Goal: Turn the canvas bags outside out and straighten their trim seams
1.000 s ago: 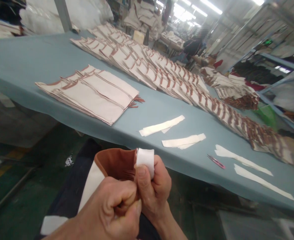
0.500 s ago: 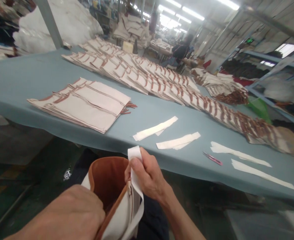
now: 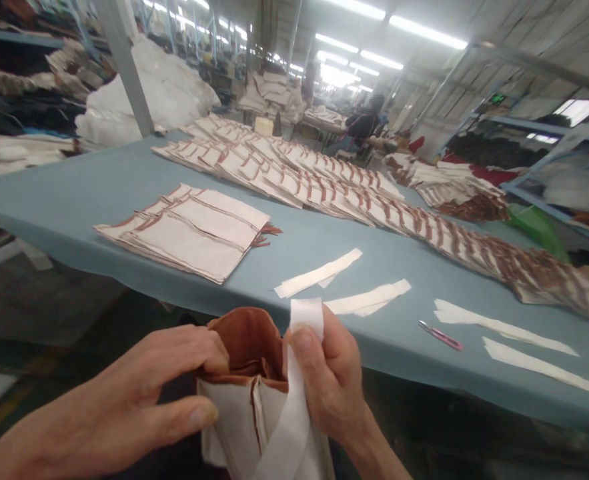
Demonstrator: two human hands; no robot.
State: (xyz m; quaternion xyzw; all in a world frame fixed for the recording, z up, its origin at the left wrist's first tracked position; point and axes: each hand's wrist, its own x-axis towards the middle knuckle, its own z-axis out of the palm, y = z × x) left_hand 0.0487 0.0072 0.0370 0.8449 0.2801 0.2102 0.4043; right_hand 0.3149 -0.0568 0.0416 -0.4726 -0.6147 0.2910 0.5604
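Observation:
An off-white fabric bag [image 3: 229, 413] with a brown lining [image 3: 247, 337] is held in front of me below the table's edge, its mouth facing up. My left hand [image 3: 174, 373] grips the bag's left rim, fingers over the inside and thumb against the outer wall. A white strip [image 3: 294, 393] hangs down across the bag's right side. Its upper end is pinched under the thumb of my right hand [image 3: 331, 373], at the bag's right rim. Part of the bag's right edge is hidden behind that hand.
On the blue-green table [image 3: 74, 200] lie a stack of off-white pieces [image 3: 199, 230], long overlapping rows of brown-edged pieces [image 3: 314, 180], several white strips [image 3: 319, 273] and pink thread snips [image 3: 441, 335]. A person [image 3: 361, 127] sits far back. Shelves [image 3: 534, 127] stand right.
My left hand has drawn back from inside the bag to its left rim. The bag's mouth has turned more upright toward me. My right hand still pinches the white strip, and the view has shifted.

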